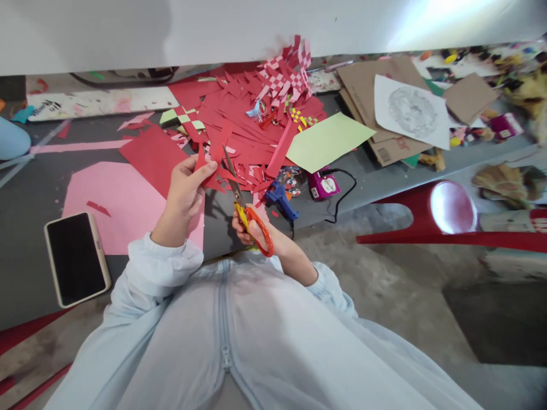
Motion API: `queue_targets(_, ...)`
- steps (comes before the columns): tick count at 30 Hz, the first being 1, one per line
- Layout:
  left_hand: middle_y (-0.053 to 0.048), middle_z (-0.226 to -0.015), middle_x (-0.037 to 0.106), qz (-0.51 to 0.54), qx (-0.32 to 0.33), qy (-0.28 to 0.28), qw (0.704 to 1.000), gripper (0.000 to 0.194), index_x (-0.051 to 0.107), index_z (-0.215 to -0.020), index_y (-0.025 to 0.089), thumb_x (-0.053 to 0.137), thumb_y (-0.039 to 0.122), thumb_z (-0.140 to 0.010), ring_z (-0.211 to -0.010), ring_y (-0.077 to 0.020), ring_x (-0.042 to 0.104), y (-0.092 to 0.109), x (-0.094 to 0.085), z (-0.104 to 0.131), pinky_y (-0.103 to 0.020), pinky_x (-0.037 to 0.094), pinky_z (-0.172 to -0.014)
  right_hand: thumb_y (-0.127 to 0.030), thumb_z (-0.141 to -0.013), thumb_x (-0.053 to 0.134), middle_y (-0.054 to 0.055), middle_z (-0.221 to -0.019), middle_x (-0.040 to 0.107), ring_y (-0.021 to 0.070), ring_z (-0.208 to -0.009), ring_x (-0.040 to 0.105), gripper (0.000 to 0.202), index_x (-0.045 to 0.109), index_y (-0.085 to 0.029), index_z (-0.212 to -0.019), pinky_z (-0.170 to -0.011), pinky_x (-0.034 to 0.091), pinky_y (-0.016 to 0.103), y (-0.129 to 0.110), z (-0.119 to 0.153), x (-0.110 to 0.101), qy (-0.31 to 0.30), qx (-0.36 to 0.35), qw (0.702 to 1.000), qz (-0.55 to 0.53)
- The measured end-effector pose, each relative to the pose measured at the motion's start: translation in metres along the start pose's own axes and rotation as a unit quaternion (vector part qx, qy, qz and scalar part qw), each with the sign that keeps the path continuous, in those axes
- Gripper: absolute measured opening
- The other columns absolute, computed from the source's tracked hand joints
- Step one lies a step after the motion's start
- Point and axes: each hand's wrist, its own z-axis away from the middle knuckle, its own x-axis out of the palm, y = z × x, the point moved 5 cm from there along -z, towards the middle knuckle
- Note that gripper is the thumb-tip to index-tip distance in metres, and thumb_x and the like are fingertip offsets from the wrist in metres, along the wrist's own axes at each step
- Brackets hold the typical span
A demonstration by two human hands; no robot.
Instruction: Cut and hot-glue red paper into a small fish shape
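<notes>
Between the thumb and fingers of my left hand (188, 185) is a cut piece of red paper (217, 149), held above the table. My right hand (252, 225) grips scissors (240, 200) with orange and yellow handles; their blades point up and toward the red paper. Whether the blades touch the paper I cannot tell. Behind both hands spreads a pile of red paper strips and scraps (239, 125). Under my left forearm lies a large pink paper sheet (111, 193), and a red sheet (156, 162) overlaps its upper edge.
A blue glue gun (281, 199) lies right of my right hand, near a purple box (323, 185) with a black cord. A pale green sheet (329, 141), cardboard (397, 145) and a printed drawing (412, 111) are farther right. A phone (77, 259) rests at the left.
</notes>
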Motion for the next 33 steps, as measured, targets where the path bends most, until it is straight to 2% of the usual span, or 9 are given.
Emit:
queue_targets(8,0.002,-0.073,0.071,-0.007,-0.02,-0.006,1.0,0.034,0.073,-0.072,0.017,0.093,0.034,-0.049,-0.067,-0.01,0.065,-0.001,0.004,0.004,-0.022,0.056,-0.066,-0.078,-0.069,0.068,-0.006,-0.079,0.042,0.0046,-0.052,0.032,0.065,0.045,-0.027,-0.101,-0.047,0.024,0.023,-0.003,-0.004,0.001,-0.002,-0.016,1.0,0.012)
queue_targets(15,0.002,-0.067,0.069,-0.031,-0.02,-0.018,0.999,0.031,0.071,-0.066,0.018,0.092,0.036,-0.051,-0.061,-0.0108,0.064,-0.005,0.003,0.003,-0.024,0.054,-0.063,-0.08,-0.068,0.067,-0.006,-0.078,0.041,0.0056,-0.051,0.029,0.065,0.046,-0.027,-0.1,-0.047,0.021,0.025,-0.003,-0.005,0.001,0.003,-0.021,1.0,0.01)
queue_targets(23,0.004,-0.064,0.065,-0.04,-0.01,-0.028,0.999,0.031,0.07,-0.062,0.018,0.093,0.036,-0.051,-0.059,-0.0078,0.059,-0.004,0.006,0.003,-0.02,0.049,-0.058,-0.081,-0.065,0.068,-0.006,-0.075,0.04,0.007,-0.05,0.028,0.066,0.048,-0.028,-0.098,-0.045,0.019,0.026,-0.002,-0.006,0.0,0.031,-0.013,0.999,-0.008)
queue_targets(27,0.004,-0.065,0.065,-0.045,-0.012,-0.035,0.998,0.031,0.069,-0.063,0.018,0.092,0.036,-0.052,-0.06,-0.0077,0.058,-0.004,0.006,0.004,-0.02,0.049,-0.059,-0.076,-0.071,0.068,-0.007,-0.072,0.039,0.0074,-0.05,0.028,0.058,0.051,-0.028,-0.099,-0.045,0.02,0.025,0.006,-0.008,-0.004,0.031,-0.006,0.999,-0.035)
queue_targets(33,0.002,-0.069,0.069,-0.079,-0.016,-0.038,0.996,0.032,0.07,-0.066,0.018,0.09,0.039,-0.053,-0.064,-0.0106,0.062,-0.007,0.004,0.002,-0.022,0.051,-0.065,-0.072,-0.067,0.075,-0.008,-0.07,0.043,0.0055,-0.048,0.03,0.06,0.051,-0.028,-0.099,-0.044,0.022,0.022,0.014,-0.012,-0.005,0.042,-0.002,0.997,-0.064)
